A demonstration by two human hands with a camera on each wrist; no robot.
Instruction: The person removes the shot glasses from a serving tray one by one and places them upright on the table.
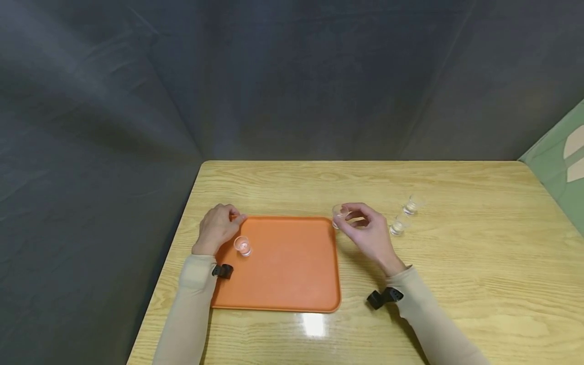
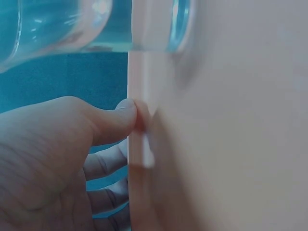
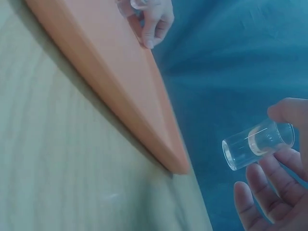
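Note:
An orange tray [image 1: 287, 274] lies on the table's left half. My left hand [image 1: 216, 228] grips its far left corner, thumb on the rim and the other fingers outside it in the left wrist view. On the tray beside that hand stands a clear shot glass [image 1: 243, 247], which looms large in the left wrist view [image 2: 62, 24]. Over by the far right corner, my right hand [image 1: 368, 234] pinches another clear shot glass [image 3: 238, 148] between thumb and fingers. The right wrist view shows this glass held away from the tabletop, its wall see-through.
Two more shot glasses, a nearer one [image 1: 398, 224] and a farther one [image 1: 411, 205], stand on the wooden table [image 1: 479, 263] to the right of my right hand. A dark curtain [image 1: 319, 81] hangs behind the table and along its left side.

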